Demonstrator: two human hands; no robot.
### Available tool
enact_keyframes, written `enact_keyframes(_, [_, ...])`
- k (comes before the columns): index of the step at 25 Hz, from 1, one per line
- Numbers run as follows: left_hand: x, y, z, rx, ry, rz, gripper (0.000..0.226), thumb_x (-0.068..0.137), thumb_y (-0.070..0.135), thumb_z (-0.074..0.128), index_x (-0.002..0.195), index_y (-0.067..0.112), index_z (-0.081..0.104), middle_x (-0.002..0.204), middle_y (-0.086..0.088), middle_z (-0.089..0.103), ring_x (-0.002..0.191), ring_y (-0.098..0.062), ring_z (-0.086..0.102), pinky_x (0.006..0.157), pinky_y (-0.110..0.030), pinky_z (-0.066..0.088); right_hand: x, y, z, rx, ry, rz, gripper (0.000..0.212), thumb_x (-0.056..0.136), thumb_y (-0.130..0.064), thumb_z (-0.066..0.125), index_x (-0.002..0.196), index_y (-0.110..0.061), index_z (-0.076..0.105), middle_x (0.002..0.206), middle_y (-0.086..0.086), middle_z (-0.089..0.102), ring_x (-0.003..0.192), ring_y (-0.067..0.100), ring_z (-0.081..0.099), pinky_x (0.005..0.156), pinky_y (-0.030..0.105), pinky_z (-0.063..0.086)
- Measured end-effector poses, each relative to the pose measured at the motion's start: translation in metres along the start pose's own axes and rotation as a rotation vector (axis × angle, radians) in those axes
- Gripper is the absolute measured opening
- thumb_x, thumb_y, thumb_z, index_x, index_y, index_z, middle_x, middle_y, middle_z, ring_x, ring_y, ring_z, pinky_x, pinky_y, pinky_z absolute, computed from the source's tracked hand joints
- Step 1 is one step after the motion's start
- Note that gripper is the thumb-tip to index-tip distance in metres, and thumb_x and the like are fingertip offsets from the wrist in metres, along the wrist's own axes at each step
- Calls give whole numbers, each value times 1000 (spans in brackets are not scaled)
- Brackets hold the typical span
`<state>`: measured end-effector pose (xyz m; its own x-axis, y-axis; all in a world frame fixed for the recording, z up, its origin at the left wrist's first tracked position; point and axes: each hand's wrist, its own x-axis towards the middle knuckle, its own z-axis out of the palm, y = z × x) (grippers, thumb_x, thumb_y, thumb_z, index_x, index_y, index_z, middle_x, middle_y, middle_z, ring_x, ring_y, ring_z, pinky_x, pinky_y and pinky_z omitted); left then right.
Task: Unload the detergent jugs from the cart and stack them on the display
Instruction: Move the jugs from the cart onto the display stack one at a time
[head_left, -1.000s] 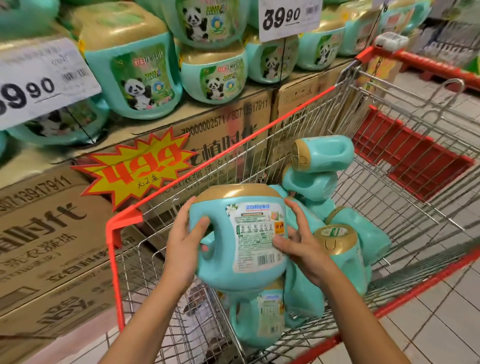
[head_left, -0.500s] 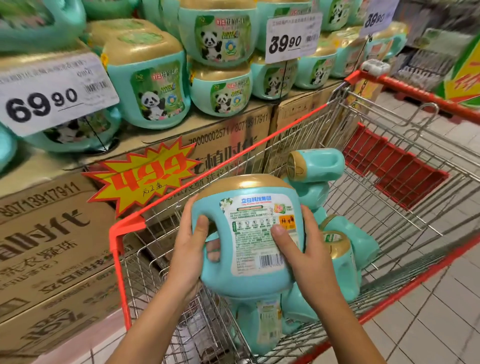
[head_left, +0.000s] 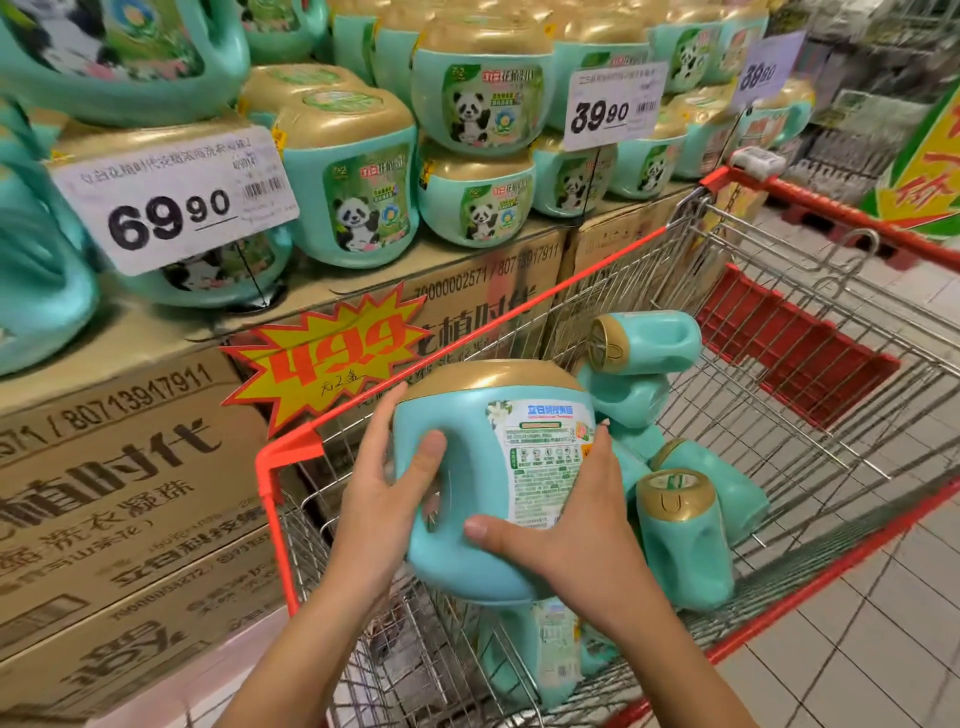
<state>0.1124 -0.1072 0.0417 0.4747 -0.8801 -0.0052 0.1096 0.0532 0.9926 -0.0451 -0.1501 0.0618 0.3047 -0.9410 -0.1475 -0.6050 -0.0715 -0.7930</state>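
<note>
The left hand (head_left: 387, 499) is closed round the handle side of the jug (head_left: 483, 467), thumb laid across the grip. The right hand (head_left: 576, 535) is curled round its near right corner. The jug is held upright over the near left corner of the cart (head_left: 467, 343). Compared with a second ago, it has been raised higher against the rim, so its unloading is judged half done. Remaining jugs (head_left: 680, 535) are left lying in the cart. On the display (head_left: 130, 467) to the left, stacked jugs (head_left: 358, 192) fill the near edge, and a price card (head_left: 171, 202) stands in the approach.

head-worn view, looking down, close over cart (head_left: 291, 452)
</note>
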Motion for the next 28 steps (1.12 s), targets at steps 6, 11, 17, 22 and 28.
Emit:
enact_keyframes(6, [-1, -6, -13, -391, 6, -131, 116, 43, 64, 87, 141, 43, 29, 109, 2, 74, 108, -24, 68, 86, -39, 54, 8, 12, -3, 661, -82, -22, 93, 43, -40, 86, 127, -27, 49, 119, 5, 68, 107, 28, 66, 87, 41, 56])
enact_keyframes(11, [-9, -17, -4, -715, -223, -482, 76, 12, 48, 97, 79, 17, 80, 81, -2, 77, 72, -17, 74, 57, -29, 59, 3, 15, 2, 715, -257, -51, 103, 46, -40, 88, 138, -35, 43, 127, -3, 65, 116, 22, 63, 98, 45, 49])
enact_keyframes(17, [-11, -18, -2, -789, -158, -566, 56, 61, 42, 80, 101, 3, 74, 87, -12, 77, 74, -26, 75, 54, -36, 59, -12, -5, -9, 568, -288, -17, 78, 53, -59, 76, 122, -62, 41, 138, -22, 51, 126, 6, 52, 109, 40, 41])
enact_keyframes(22, [-20, -15, 9, -555, -83, -410, 54, 69, 23, 68, 121, 11, 62, 107, -15, 73, 88, -28, 73, 66, -36, 61, -36, -36, 4, 47, -125, -114, 136, 34, -94, 58, 150, -43, 8, 154, -15, 23, 144, 7, 20, 115, 42, 29])
enact_keyframes(28, [-26, -6, 7, -409, -83, -266, 80, 68, 18, 72, 140, 38, 45, 130, 6, 65, 112, -16, 66, 92, -38, 55, -19, -19, 7, 222, 8, -66, 75, 48, -53, 70, 117, -35, 48, 107, -14, 65, 99, 8, 63, 88, 37, 53])
